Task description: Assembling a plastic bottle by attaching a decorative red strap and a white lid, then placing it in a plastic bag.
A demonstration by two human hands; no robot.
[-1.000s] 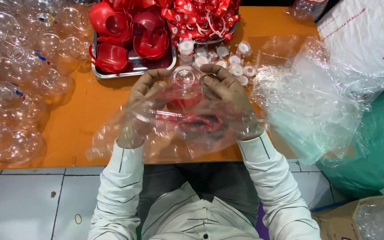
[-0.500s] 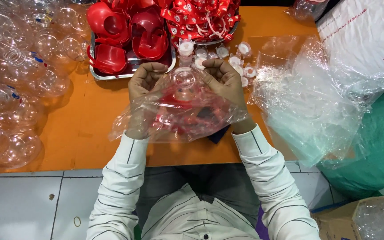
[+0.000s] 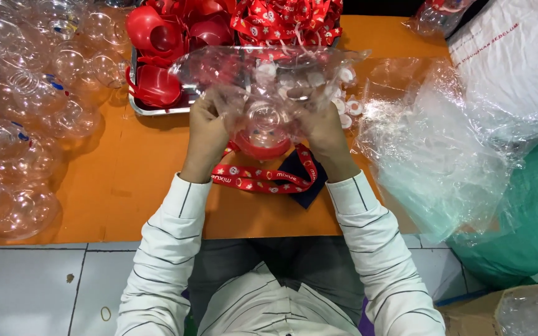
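- Head view: I see my left hand (image 3: pixel 207 134) and right hand (image 3: pixel 324 130) raised over the orange table (image 3: pixel 126 180), both closed on a clear plastic bag (image 3: pixel 269 74) that stretches between them.
- Both grips look like pinches, fingers curled into the crinkled film at either side (how tight they are, I cannot tell through the plastic).
- Between the hands sits a clear ball (image 3: pixel 263 121) with a red base; it seems to lie at the bag's mouth, but I cannot tell whether it is inside or just behind the film.
- A red strap (image 3: pixel 263 177) hangs from the ball and lies looped on the table, over a dark cloth (image 3: pixel 303 180).
- Behind the bag stands a metal tray (image 3: pixel 157 109) of red shells (image 3: pixel 147 28), with red ribbons (image 3: pixel 281 18) beside it.
- Small white caps (image 3: pixel 350 109) lie just right of the right hand.
- A heap of clear balls (image 3: pixel 20 112) fills the table's left side.
- A pile of clear bags (image 3: pixel 437 143) lies to the right, near a white sack (image 3: pixel 518 62).
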